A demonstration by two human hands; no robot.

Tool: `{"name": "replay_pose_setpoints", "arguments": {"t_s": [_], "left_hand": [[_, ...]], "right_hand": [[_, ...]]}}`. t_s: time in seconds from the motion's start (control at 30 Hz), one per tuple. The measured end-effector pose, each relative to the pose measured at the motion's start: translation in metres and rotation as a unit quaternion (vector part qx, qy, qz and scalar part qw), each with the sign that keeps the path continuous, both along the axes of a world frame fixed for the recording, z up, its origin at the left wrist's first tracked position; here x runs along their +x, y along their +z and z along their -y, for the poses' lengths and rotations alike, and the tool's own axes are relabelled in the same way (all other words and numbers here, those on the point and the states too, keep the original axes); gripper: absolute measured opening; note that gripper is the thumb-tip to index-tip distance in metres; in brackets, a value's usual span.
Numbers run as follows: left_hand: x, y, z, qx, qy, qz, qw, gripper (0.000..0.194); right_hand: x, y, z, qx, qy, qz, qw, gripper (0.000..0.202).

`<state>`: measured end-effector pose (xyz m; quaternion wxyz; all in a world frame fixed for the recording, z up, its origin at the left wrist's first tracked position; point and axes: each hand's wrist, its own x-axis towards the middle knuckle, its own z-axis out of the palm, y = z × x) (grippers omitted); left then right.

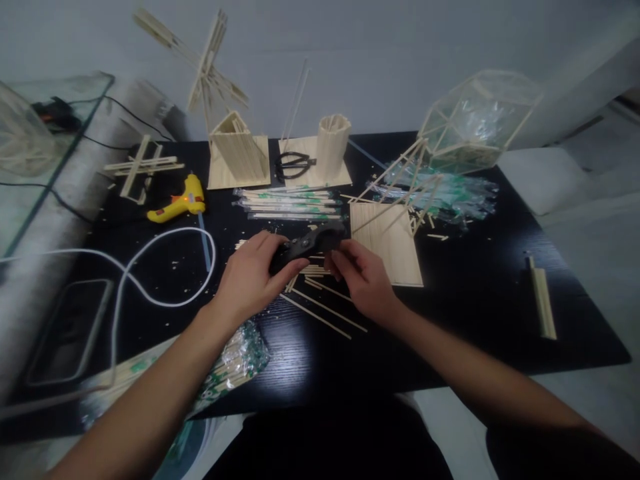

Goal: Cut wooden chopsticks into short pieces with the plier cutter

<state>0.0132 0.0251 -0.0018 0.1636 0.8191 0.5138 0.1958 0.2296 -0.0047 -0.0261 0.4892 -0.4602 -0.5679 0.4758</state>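
My left hand (253, 272) is closed around one end of a black hand tool (311, 241) with a small bolt or rivet on its body; its exact kind is hard to make out. At the tool's other end, my right hand (364, 279) has its thumb and fingers pinched together. Whether these fingers grip the tool itself or something thin beside it is hidden. Beneath both hands, loose thin wooden sticks (325, 312) lie scattered on the black table. Just behind the tool is a row of wrapped chopsticks (293, 203).
A yellow glue gun (181, 200) and looped white cable (145, 291) lie left. Behind stand stick-built holders (239, 157), black-handled scissors (295, 165) and a stick pinwheel (206, 70). A wooden board (400, 250) with leaning sticks is right; a chopstick bag (235, 363) lies front left.
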Motion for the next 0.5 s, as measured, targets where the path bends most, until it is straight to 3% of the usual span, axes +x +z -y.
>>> {"name": "replay_pose_setpoints", "arguments": {"t_s": [0.17, 0.5], "left_hand": [[0.0023, 0.0001, 0.0008, 0.013, -0.026, -0.021, 0.999, 0.052], [0.0039, 0.0022, 0.0041, 0.02, -0.01, -0.019, 1.0, 0.049]], "right_hand": [[0.0019, 0.0028, 0.0017, 0.031, -0.012, 0.031, 0.999, 0.018], [0.0028, 0.0026, 0.0025, 0.047, -0.029, 0.063, 0.996, 0.025]]}}
